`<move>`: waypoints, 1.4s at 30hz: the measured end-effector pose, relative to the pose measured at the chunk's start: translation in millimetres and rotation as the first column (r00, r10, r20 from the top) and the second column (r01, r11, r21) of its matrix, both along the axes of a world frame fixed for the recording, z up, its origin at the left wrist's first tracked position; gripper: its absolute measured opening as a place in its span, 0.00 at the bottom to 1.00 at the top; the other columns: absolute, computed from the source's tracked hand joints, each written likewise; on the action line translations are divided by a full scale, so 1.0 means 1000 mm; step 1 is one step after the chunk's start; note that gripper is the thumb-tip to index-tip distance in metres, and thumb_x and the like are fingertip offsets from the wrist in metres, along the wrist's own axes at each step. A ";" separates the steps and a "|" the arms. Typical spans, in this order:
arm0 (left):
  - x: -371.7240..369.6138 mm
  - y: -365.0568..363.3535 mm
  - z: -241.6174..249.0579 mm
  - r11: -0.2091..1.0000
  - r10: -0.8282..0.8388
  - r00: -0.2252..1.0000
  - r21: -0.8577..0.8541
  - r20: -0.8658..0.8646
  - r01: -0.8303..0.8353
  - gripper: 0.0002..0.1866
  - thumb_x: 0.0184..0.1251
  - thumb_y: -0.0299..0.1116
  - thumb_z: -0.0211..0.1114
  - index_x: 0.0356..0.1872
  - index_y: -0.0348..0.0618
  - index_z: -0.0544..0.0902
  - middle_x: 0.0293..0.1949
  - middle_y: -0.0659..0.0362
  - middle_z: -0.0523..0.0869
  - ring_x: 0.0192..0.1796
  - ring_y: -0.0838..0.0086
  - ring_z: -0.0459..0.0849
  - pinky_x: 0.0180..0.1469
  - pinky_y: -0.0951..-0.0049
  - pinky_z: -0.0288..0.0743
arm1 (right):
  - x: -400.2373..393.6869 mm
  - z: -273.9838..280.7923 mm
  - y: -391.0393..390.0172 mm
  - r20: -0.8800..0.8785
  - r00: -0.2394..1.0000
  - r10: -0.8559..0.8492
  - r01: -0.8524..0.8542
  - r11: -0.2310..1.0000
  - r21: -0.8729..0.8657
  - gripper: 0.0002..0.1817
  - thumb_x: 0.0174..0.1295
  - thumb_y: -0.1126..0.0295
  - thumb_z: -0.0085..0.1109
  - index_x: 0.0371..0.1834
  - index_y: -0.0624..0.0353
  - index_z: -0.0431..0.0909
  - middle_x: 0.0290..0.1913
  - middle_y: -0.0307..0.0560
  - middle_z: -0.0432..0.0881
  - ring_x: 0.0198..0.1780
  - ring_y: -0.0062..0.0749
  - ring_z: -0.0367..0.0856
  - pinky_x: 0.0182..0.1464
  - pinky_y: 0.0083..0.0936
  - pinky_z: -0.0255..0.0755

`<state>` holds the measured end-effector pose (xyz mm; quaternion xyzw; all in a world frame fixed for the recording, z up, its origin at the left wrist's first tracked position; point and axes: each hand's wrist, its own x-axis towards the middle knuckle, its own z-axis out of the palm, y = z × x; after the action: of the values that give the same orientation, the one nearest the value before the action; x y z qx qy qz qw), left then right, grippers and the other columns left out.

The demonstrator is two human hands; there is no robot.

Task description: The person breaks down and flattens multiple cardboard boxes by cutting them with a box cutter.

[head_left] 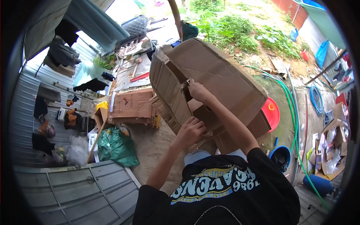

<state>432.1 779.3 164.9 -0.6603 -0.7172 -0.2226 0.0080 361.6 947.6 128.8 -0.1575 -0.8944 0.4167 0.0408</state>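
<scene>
Carton [225,71], tilted, extending beyond right grip [199,91], which is pinched on its cut edge; left grip [190,130] curled at its near edge, whether clamped cannot be told. Green bag [116,147] left of left grip; red basin [272,113] right of right grip.

We saw a large, creased brown cardboard box [223,77] tilted outdoors, a gap open between its panels [165,88].

A green sack [117,147] is seen at the left, and a red basin [274,117], blue bucket [288,154] and green hose [296,122] are seen at the right.
</scene>
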 end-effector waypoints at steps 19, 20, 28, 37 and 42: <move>-0.005 -0.137 0.007 0.964 0.265 0.953 -0.070 0.149 -0.257 0.12 0.35 0.35 0.66 0.25 0.49 0.76 0.28 0.65 0.75 0.35 0.71 0.73 0.44 0.70 0.60 | 0.097 -0.062 -0.035 0.310 0.913 -0.267 0.223 0.960 0.170 0.16 0.58 0.64 0.43 0.46 0.60 0.63 0.34 0.65 0.76 0.36 0.59 0.76 0.40 0.47 0.70; -0.002 -0.151 -0.001 0.964 0.263 0.953 -0.069 0.153 -0.256 0.12 0.35 0.35 0.66 0.25 0.49 0.76 0.28 0.65 0.75 0.35 0.71 0.73 0.44 0.70 0.60 | 0.097 -0.065 -0.022 0.313 0.911 -0.268 0.224 0.959 0.172 0.16 0.58 0.64 0.43 0.46 0.60 0.63 0.34 0.65 0.76 0.36 0.59 0.76 0.40 0.47 0.70; 0.017 -0.191 -0.057 0.908 0.380 0.925 -0.190 0.003 -0.373 0.22 0.45 0.34 0.61 0.48 0.55 0.77 0.54 0.65 0.72 0.54 0.71 0.65 0.59 0.66 0.54 | 0.105 0.027 0.030 -0.062 0.942 -0.331 0.294 0.721 0.628 0.12 0.58 0.65 0.46 0.42 0.57 0.64 0.33 0.54 0.77 0.31 0.51 0.78 0.33 0.44 0.71; 0.024 -0.173 -0.110 0.875 0.476 0.879 -0.119 0.040 -0.469 0.22 0.50 0.31 0.57 0.51 0.55 0.76 0.57 0.67 0.70 0.55 0.66 0.64 0.63 0.64 0.50 | 0.125 0.020 0.235 -0.058 0.782 -0.621 0.462 0.514 0.722 0.24 0.52 0.64 0.56 0.52 0.55 0.61 0.34 0.57 0.78 0.36 0.51 0.78 0.35 0.43 0.72; 0.038 -0.167 -0.127 0.853 0.517 0.852 -0.126 0.082 -0.506 0.23 0.51 0.29 0.55 0.52 0.54 0.75 0.57 0.65 0.71 0.55 0.65 0.66 0.63 0.63 0.50 | 0.142 -0.022 0.288 -0.056 0.773 -0.632 0.466 0.505 0.726 0.34 0.40 0.57 0.68 0.49 0.55 0.62 0.34 0.56 0.79 0.37 0.50 0.79 0.37 0.40 0.73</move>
<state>469.8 612.4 38.2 -0.4313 -0.8766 -0.2134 -0.0065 504.0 1235.2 107.0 -0.4508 -0.8829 -0.0126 0.1306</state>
